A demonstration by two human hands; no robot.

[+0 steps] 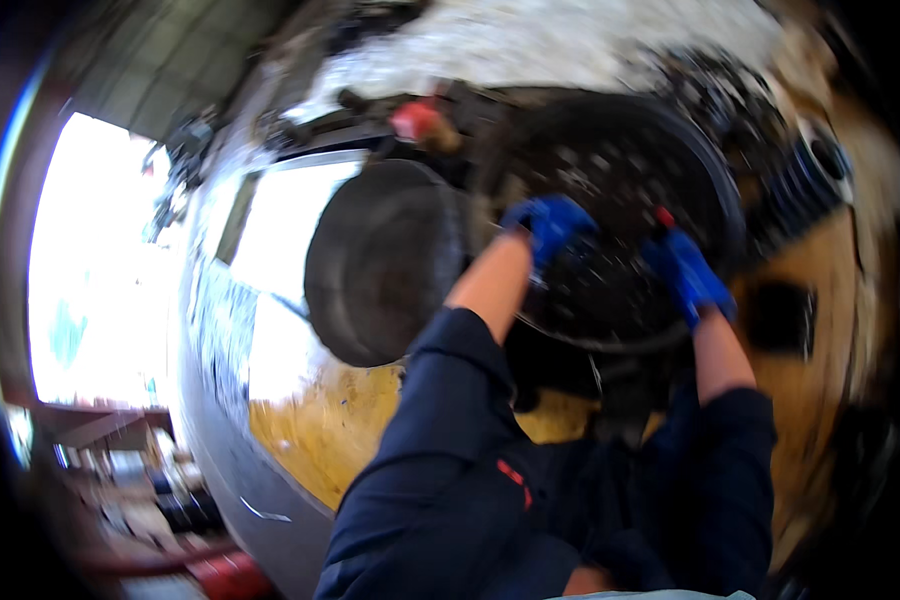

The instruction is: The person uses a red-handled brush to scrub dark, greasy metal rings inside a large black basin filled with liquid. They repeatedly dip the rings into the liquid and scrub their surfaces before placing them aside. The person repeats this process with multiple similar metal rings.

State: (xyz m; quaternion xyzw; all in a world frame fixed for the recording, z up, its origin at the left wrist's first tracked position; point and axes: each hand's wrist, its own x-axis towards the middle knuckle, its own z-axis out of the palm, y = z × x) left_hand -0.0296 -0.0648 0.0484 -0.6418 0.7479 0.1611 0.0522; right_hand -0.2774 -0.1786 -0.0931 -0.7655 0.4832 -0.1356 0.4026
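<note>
Both my hands wear blue gloves and reach into a large round dark tub [732, 215] holding dark, glinting contents, perhaps liquid. My left hand [552, 228] is over the tub's left half, its fingers bent downward and smeared by motion; whether it grips anything is hidden. On the tub's right side, my right hand [685, 270] has its fingers closed, pointing inward. A small red piece [665, 216] shows at its fingertips, but the rest of that thing cannot be made out against the dark contents.
Left of the tub stands a round grey metal pan [380, 265]. A blurred red object [417, 122] lies behind them. Dark small parts [715, 95] are heaped at the far right, near a ribbed black cylinder [805, 175]. A yellow-brown surface [315, 425] extends below the pan.
</note>
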